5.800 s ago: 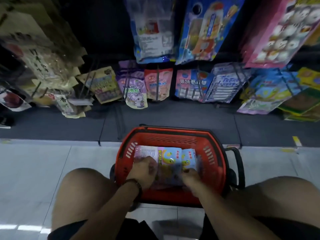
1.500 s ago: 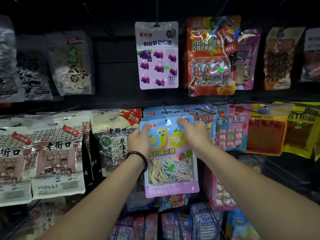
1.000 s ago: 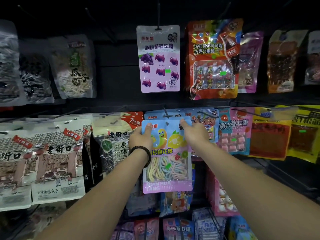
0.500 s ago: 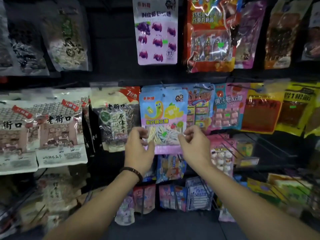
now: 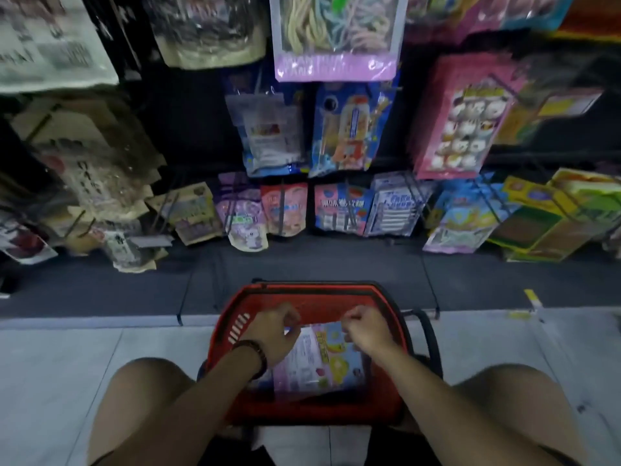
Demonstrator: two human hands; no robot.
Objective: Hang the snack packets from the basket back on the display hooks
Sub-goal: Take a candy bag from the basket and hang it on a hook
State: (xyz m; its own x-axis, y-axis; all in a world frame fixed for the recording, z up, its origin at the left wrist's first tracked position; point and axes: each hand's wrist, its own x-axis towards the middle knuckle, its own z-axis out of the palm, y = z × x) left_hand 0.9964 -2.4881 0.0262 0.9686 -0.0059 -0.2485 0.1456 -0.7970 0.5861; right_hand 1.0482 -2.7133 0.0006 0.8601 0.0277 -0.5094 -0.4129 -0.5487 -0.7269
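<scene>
Your left hand (image 5: pixel 275 334) and right hand (image 5: pixel 366 331) hover over the red plastic shopping basket (image 5: pixel 322 292) on the pale tiled floor (image 5: pixel 100 348). The fingers are curled at the top edge of a pastel blue-and-pink snack packet (image 5: pixel 322 361) lying inside; I cannot tell whether they pinch it. A matching pink-banded candy packet (image 5: pixel 336 35) hangs on the dark display rack (image 5: pixel 188 136) above. At least this one is left to hang, perhaps more beneath it.

— How many baskets?
— One red basket (image 5: pixel 322 297). Two hands: left hand (image 5: pixel 275 334), right hand (image 5: pixel 366 331). One bracelet (image 5: pixel 255 354).
— Packets inside?
— At least two snack packets (image 5: pixel 319 361), overlapping. Hanging packets (image 5: pixel 339 129): too many and too blurred to count.
</scene>
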